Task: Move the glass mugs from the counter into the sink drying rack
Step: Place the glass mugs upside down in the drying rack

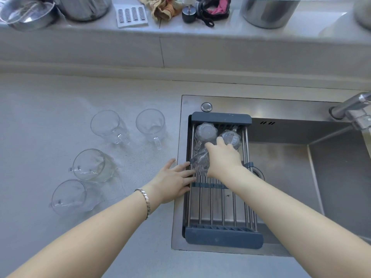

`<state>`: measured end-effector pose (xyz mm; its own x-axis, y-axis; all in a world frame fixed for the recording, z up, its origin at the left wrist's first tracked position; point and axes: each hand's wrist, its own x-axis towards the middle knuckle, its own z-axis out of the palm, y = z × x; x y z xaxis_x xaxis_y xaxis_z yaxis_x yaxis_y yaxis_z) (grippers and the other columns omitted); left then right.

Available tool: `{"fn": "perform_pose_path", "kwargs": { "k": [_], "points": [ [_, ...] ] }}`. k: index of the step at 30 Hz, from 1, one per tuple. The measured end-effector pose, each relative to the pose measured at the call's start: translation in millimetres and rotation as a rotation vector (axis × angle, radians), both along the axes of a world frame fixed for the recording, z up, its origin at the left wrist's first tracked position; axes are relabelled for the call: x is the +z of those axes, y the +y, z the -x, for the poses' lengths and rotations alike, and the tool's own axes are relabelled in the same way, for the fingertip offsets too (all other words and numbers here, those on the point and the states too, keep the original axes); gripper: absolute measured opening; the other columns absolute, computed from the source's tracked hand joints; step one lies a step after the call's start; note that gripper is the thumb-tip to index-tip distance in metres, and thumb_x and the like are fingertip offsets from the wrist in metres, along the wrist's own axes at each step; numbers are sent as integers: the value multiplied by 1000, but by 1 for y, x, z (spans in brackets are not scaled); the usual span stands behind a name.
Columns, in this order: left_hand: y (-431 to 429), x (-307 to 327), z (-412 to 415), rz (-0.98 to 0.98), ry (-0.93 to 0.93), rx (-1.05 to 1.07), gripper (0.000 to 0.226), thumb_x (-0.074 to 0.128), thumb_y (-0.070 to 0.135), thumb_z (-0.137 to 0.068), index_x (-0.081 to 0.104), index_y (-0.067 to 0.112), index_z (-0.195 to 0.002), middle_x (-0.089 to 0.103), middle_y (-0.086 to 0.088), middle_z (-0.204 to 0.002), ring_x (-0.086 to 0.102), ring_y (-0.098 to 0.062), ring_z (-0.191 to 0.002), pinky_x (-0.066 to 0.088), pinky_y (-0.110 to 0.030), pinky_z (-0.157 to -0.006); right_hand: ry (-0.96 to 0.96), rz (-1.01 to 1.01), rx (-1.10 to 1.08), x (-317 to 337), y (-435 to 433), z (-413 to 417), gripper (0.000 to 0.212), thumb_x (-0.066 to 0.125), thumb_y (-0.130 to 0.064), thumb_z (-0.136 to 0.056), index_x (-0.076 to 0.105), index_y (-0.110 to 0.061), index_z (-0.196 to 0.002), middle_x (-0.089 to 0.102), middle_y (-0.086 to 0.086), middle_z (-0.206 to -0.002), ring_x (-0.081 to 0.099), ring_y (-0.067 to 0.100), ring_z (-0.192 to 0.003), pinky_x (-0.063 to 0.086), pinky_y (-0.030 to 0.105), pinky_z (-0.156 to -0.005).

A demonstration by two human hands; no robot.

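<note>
A dark-framed drying rack [220, 236] with metal bars spans the left part of the sink. Two glass mugs [205, 132] [231, 138] stand upside down at its far end. My right hand [223, 157] is shut on a third glass mug [200, 164], which rests low on the rack bars just in front of those two. My left hand [174, 182] lies flat with fingers spread on the rack's left edge, holding nothing. Several more glass mugs stand upright on the counter to the left: [107, 125], [151, 125], [91, 165], [70, 196].
The steel sink [301, 167] opens to the right of the rack, with a faucet [353, 111] at the far right. A raised ledge at the back carries metal pots [269, 11], a glass bowl [26, 13], cloths [164, 7] and a small dark bottle [188, 14].
</note>
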<state>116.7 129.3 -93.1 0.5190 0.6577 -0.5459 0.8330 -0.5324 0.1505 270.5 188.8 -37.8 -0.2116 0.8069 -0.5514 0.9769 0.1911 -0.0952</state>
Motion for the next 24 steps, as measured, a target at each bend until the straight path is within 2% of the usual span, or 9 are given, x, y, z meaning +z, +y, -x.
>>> {"fn": "perform_pose_path", "kwargs": {
  "k": [4,10,13,16,19,24],
  "points": [
    [-2,-1,0,-20,-9,-12,46,32,36,-101,28,28,-145,20,6,-158,6,-20,-148,4,-50,-118,78,-38,-94,-9,-12,-11,71,75,-29,-68,39,-20,-128,36,10,-124,46,34,-106,47,39,-78],
    [-2,1,-2,-19,27,-18,46,28,38,-101,25,28,-146,21,4,-158,5,-19,-148,4,-51,-119,-35,-36,-55,-9,5,-3,72,77,-35,-66,39,-16,-124,36,13,-125,48,36,-109,46,37,-76],
    [-1,2,-2,-17,23,-14,46,29,38,-101,26,29,-146,22,5,-157,6,-19,-148,5,-51,-119,-83,-48,26,-19,11,-3,72,77,-33,-69,39,-14,-127,35,14,-128,46,36,-114,48,38,-80],
    [-2,1,0,-14,21,-10,47,30,38,-100,26,29,-146,21,5,-158,5,-18,-148,5,-51,-118,-2,-28,11,-37,4,-12,77,76,-38,-69,36,-15,-132,39,14,-126,48,33,-112,48,39,-84],
    [-3,0,-2,-12,16,13,47,29,39,-100,26,28,-146,20,5,-158,3,-18,-148,5,-51,-119,137,-110,-73,-52,-8,-22,76,70,-43,-76,33,-11,-134,42,14,-124,49,31,-110,47,38,-84],
    [-7,3,-6,6,23,55,48,31,39,-100,27,25,-146,19,4,-158,3,-17,-148,4,-50,-119,318,-132,-270,-49,-17,-26,75,61,-38,-85,22,-6,-141,37,15,-133,53,32,-108,46,36,-84]
  ]
}}
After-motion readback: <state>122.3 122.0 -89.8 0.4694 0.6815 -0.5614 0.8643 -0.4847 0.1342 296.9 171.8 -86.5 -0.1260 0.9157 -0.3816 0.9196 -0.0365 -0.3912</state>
